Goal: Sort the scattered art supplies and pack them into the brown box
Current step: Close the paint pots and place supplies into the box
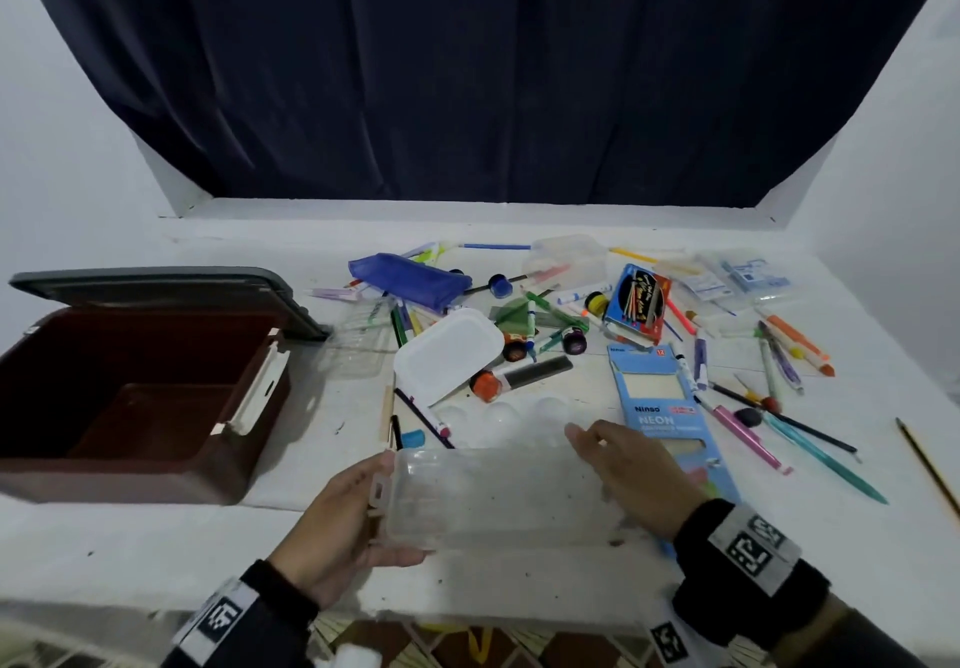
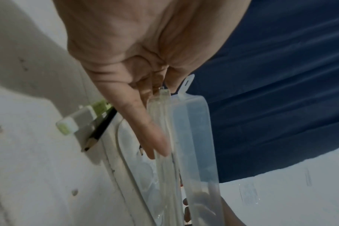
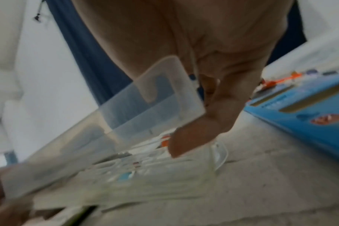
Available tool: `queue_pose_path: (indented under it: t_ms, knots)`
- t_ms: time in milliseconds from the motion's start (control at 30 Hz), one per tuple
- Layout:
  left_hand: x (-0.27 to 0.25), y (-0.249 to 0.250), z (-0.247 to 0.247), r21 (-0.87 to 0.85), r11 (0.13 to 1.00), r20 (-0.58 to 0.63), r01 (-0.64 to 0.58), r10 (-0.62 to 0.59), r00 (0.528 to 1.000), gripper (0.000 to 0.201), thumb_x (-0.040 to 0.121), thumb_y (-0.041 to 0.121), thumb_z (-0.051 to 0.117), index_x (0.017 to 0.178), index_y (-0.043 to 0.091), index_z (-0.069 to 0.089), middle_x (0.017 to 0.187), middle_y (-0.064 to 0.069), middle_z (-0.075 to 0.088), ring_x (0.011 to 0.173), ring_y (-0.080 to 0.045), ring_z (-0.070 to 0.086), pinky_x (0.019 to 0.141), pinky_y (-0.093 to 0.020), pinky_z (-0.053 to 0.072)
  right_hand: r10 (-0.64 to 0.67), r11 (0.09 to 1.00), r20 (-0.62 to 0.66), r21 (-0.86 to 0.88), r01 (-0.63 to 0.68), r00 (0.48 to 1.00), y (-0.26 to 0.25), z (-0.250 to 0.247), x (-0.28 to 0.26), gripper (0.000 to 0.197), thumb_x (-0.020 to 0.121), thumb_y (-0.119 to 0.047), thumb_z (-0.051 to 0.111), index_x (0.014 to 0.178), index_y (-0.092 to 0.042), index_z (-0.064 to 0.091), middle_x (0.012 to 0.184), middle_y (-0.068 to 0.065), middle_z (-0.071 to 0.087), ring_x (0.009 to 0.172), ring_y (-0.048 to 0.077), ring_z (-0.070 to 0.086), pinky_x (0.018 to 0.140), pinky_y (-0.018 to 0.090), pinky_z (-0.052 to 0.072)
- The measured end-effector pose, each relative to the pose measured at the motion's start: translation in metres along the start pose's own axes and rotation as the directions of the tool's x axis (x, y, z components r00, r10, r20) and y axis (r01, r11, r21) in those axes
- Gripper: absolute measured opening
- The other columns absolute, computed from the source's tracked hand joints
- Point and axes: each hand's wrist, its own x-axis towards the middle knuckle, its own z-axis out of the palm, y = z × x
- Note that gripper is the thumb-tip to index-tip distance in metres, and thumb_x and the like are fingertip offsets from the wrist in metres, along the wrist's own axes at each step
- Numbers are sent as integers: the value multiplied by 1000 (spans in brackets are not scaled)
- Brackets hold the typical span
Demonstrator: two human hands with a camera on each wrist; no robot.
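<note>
A long clear plastic case [image 1: 493,496] is held just above the table's front edge. My left hand [image 1: 353,511] grips its left end, by the latch tab, thumb below and fingers behind. My right hand [image 1: 628,470] holds the right end, fingers reaching over the far edge. In the left wrist view the case [image 2: 195,137] runs edge-on past my fingers [image 2: 151,130]. In the right wrist view, which is blurred, its end [image 3: 126,110] lies against my palm. The brown box [image 1: 130,480] stands open at the left, its grey lid [image 1: 156,282] tipped back.
Scattered supplies fill the table's middle and right: a blue pouch [image 1: 410,277], a white lid [image 1: 447,355], a clear palette [image 1: 498,412], a blue Neon pack [image 1: 660,407], paint pots, pens and several pencils. A black pencil [image 2: 101,130] and an eraser [image 2: 77,120] lie near my left hand.
</note>
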Motion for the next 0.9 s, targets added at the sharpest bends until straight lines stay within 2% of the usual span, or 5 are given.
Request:
queue_pose_path:
  t_ms: [200,400,733,800,900]
  knots:
    - [0,-7,4,-100,994,9,48,-47,999,37,102,34,47,123,10,64,106,-19,73,94,-44,69,53,-39,61,-180,950,77,-246,193,981,0,-9,-9,45,92,-68,39,119,-35,52,110,-7,52,103,13,52,88,30,42]
    - [-2,-4,6,-136,990,50,44,-37,998,34,99,28,50,123,9,65,105,-21,71,95,-45,66,53,-41,62,-185,840,400,-410,355,898,-6,-23,-19,96,68,-79,63,147,-47,20,139,-19,39,124,5,34,103,27,32]
    - [-6,-1,-3,91,993,40,-77,74,996,31,102,29,47,113,13,71,98,-16,73,80,-27,71,63,-37,61,-271,808,389,-405,428,880,6,-6,-19,93,68,-70,71,143,-48,20,133,-21,43,118,5,37,104,33,36]
    - [2,0,-24,432,851,81,-299,294,952,25,100,30,51,109,30,74,106,-5,73,89,-16,69,74,-26,56,-266,814,378,-405,416,887,11,-9,-20,91,68,-68,72,143,-48,23,133,-22,43,118,4,37,105,31,36]
    - [14,0,-58,831,114,448,-544,441,777,36,101,42,52,136,47,51,144,17,50,132,1,43,107,-18,37,-251,852,343,-367,375,905,20,-17,-21,89,67,-68,74,140,-51,26,129,-26,43,116,0,38,102,24,35]
